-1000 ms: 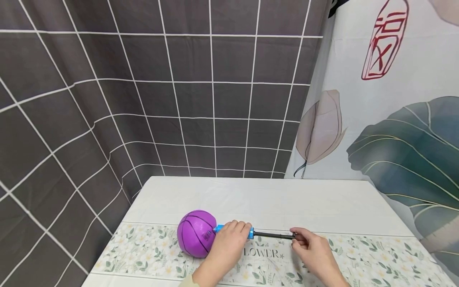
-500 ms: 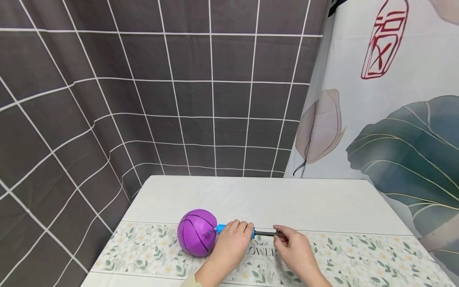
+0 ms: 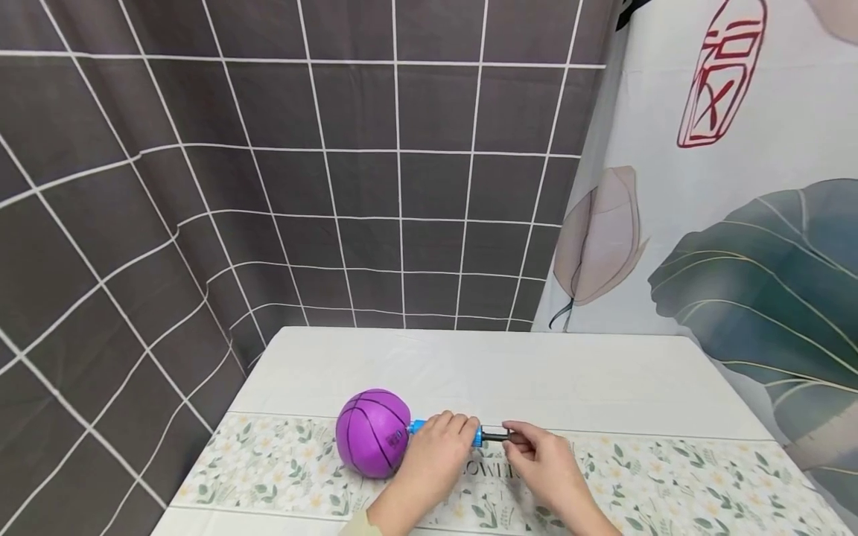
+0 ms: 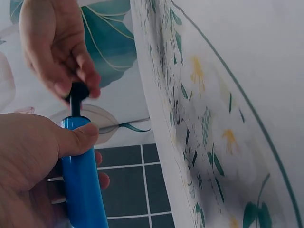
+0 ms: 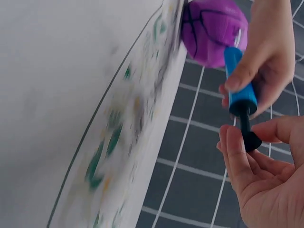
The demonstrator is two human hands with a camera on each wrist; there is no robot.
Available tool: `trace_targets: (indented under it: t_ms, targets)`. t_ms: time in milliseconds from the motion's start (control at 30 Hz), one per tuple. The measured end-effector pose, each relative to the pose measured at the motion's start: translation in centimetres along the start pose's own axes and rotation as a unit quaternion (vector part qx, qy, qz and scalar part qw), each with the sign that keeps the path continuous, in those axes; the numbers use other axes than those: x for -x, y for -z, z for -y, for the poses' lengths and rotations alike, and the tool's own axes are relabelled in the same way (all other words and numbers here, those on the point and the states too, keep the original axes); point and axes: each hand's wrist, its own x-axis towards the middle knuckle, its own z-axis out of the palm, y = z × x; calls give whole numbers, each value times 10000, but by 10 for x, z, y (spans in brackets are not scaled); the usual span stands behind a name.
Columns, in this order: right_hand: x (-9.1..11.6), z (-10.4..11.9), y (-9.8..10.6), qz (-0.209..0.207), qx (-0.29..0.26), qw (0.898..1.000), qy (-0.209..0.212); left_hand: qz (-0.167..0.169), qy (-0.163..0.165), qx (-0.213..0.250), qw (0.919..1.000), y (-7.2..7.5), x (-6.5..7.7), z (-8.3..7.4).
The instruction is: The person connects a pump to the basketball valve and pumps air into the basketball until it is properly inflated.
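Note:
A purple ball with black basketball lines sits on the table, left of both hands. From its right side runs a hand pump with a blue barrel, its thin tip meeting the ball. My left hand wraps round the barrel, thumb along it in the left wrist view. With thumb and fingers, my right hand grips the black handle at the pump's other end. Only a short length of black rod shows between barrel and handle.
The white table carries a band of printed flowers and lettering. A dark grey curtain with white grid lines hangs behind and to the left. At the right hangs a white cloth printed with large leaves.
My right hand has moved left with the handle, pushing the black rod into the barrel so less of it shows. The left hand and ball have shifted only slightly.

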Motion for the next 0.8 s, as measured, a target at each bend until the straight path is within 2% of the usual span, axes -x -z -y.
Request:
trace_targets:
  t_ms: [200, 433, 567, 800]
  targets:
    - [0, -16, 22, -138, 240, 9993, -254, 152, 85, 147, 9997, 0, 2, 6]
    - [0, -28, 38, -99, 342, 9983, -465, 105, 176, 124, 9997, 1, 2, 10]
    - [0, -27, 37, -127, 347, 9985, -415, 82, 202, 117, 9997, 1, 2, 10]
    - [-1, -15, 22, -250, 487, 9982, -232, 91, 293, 138, 9994, 1, 0, 6]
